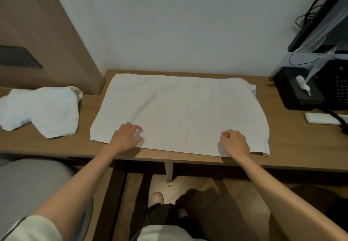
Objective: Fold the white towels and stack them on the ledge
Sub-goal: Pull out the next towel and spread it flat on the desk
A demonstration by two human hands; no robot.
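The towel [178, 109] lies flat, long axis left to right; left hand [125, 137] and right hand [235, 142] at its near edge, fingers [226, 133] curled, pinching the cloth.

Both forearms run bare from the left hand [125, 137] and the right hand [235, 142] back past the elbows. Far behind the left hand, on the upper arm, sits a short pale cream sleeve [32, 228] with a dark stripe along one edge. Below, between the hands, show a pale top [165, 233], dark trousers [163, 212] and a light shoe [156, 198] with a pinkish toe.
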